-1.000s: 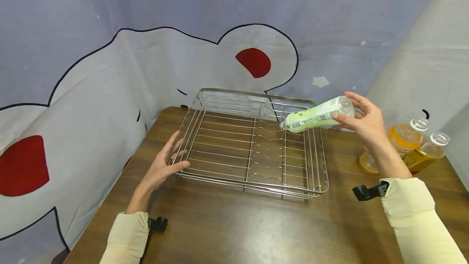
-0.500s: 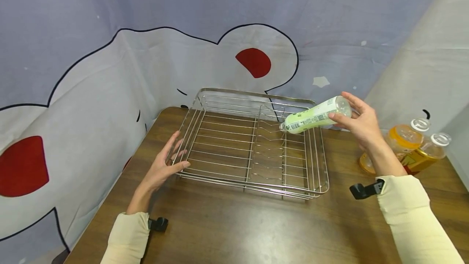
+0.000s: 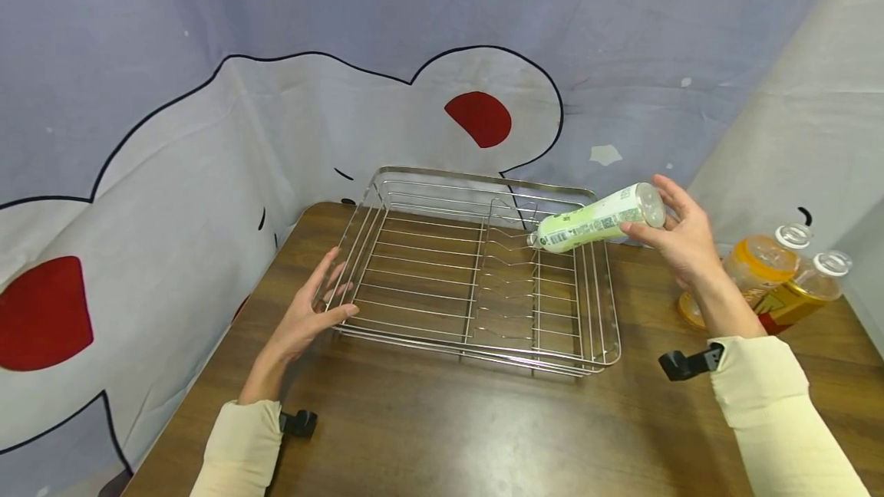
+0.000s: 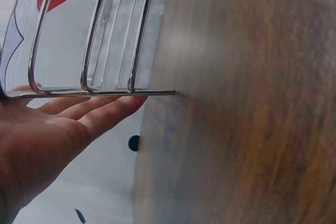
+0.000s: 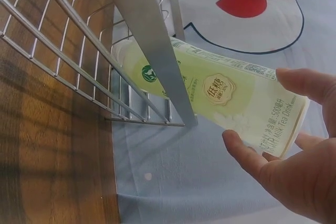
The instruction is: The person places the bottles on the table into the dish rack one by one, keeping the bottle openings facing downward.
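A metal wire dish rack [image 3: 421, 267] stands on the wooden table. My left hand [image 3: 308, 305] touches its near left corner, fingers along the outside and thumb across the front wires. In the left wrist view the fingers [image 4: 107, 114] lie fairly straight against the bottom wire. My right hand [image 3: 680, 232] grips the base end of a green-labelled milk tea bottle [image 3: 597, 218] between thumb and fingers. The bottle slants over the rack's right side, its neck low among the divider wires. In the right wrist view the rack's flat metal rim [image 5: 157, 51] crosses in front of the bottle [image 5: 226, 87].
Two clear bottles, one with an orange label [image 3: 760, 259] and one with a gold and red label [image 3: 794, 297], stand right of the rack, partly behind my right forearm. A printed curtain [image 3: 414, 121] hangs behind the table [image 3: 428, 428] and along its left side.
My right hand has shifted slightly left with the bottle, whose label has turned a little. The left hand and the rack have stayed in place.
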Demonstrator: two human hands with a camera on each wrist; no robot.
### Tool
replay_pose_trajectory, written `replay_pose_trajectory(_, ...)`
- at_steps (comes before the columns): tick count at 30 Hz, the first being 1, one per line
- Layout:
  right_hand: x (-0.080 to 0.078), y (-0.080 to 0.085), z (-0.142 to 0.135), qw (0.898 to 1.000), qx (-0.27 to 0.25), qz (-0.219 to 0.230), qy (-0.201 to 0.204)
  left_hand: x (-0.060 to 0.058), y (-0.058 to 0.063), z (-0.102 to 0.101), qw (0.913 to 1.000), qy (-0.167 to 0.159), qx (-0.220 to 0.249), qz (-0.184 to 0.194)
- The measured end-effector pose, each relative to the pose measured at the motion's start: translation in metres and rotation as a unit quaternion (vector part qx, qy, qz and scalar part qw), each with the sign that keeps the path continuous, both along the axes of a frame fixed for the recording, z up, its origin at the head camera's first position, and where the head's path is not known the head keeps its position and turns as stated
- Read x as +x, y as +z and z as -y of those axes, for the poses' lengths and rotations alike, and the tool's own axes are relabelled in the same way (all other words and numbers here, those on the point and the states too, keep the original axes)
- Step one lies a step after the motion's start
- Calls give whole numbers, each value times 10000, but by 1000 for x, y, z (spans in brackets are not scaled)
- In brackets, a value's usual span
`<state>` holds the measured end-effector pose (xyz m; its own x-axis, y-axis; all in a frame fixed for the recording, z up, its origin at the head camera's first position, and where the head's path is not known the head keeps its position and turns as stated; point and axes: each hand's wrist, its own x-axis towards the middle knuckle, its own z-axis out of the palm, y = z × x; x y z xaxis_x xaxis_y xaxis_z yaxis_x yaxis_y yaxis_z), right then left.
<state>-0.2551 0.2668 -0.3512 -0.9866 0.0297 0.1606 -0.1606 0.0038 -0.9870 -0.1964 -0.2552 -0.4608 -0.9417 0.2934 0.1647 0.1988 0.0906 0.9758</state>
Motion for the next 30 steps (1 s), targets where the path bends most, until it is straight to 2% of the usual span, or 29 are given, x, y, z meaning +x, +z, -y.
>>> replay_pose_trajectory(14,5,-2,-4,9996,266,56,-51,0,1,0,10000,32,-45,19)
replay_pose_trajectory(21,6,0,-4,9979,612,144,-162,1,1,0,10000,42,-34,26)
replay_pose_trajectory(30,2,3,2,9983,443,-76,-382,1,1,0,10000,45,-40,21)
